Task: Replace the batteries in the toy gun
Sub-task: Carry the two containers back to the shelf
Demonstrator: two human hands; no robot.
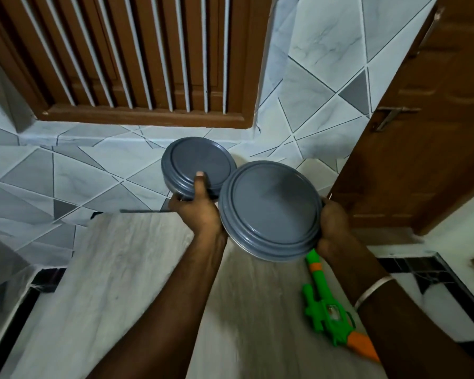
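A green and orange toy gun point(329, 310) lies on the pale wood-grain table point(126, 283), at its right side, partly under my right forearm. My left hand point(196, 209) grips a small round grey lidded container point(196, 164), thumb on its lid, held above the table's far edge. My right hand point(333, 225) grips the edge of a larger round grey lidded container point(270, 209), tilted toward me and hiding the gun's barrel tip. No batteries are in sight.
A tiled wall point(66, 173) with grey triangles stands behind the table, under a brown barred window point(137, 56). A brown wooden door point(422, 119) with a metal latch stands open at the right. The floor point(433, 274) shows right of the table.
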